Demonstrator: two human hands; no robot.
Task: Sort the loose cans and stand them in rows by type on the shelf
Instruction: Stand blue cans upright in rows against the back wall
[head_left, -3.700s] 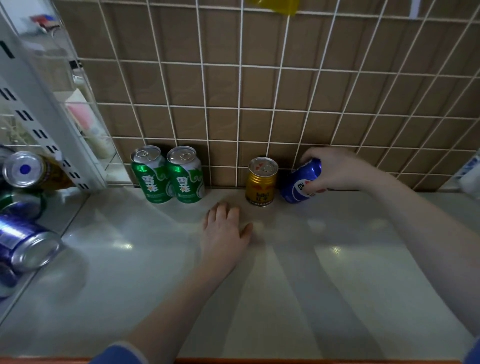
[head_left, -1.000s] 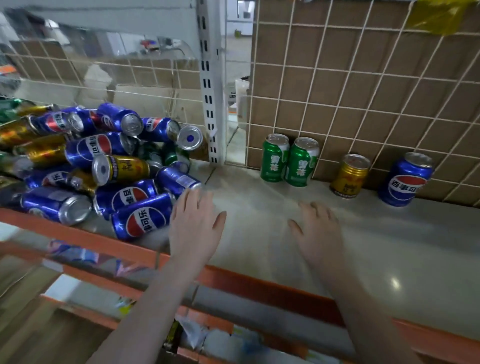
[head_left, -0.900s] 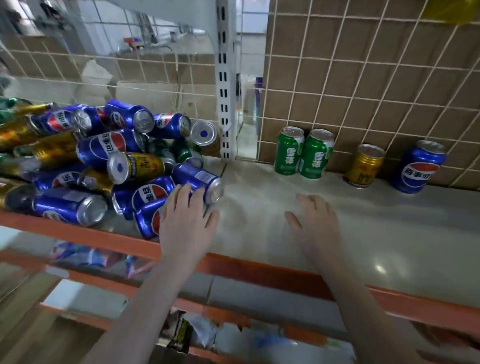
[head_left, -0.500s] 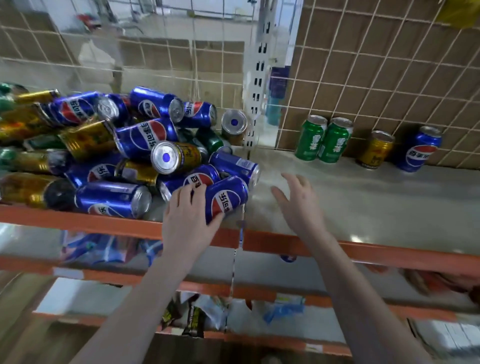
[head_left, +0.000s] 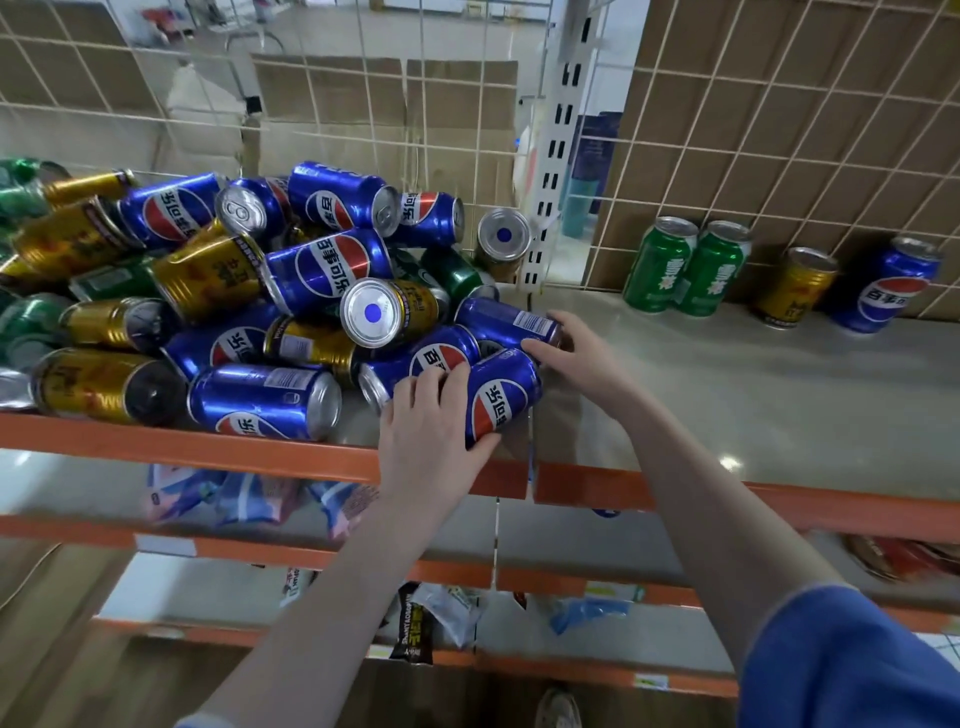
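Observation:
A heap of loose blue, gold and green cans (head_left: 218, 291) lies on the left shelf section. My left hand (head_left: 431, 431) grips a blue cola can (head_left: 501, 397) lying at the heap's front right edge. My right hand (head_left: 576, 353) closes its fingers on another blue can (head_left: 506, 322) just behind it. On the right shelf section two green cans (head_left: 685, 267), a gold can (head_left: 795, 288) and a blue can (head_left: 888, 286) stand upright against the wire back.
An orange shelf rail (head_left: 208, 447) runs along the front edge. A white slotted upright (head_left: 553, 156) divides the two sections. The pale shelf surface (head_left: 753, 395) stretches right of my hands. Snack packets (head_left: 234, 493) lie on the lower shelves.
Both hands moved forward to the heap's right edge. My left hand took hold of a blue can at the front and my right hand reached the blue can behind it.

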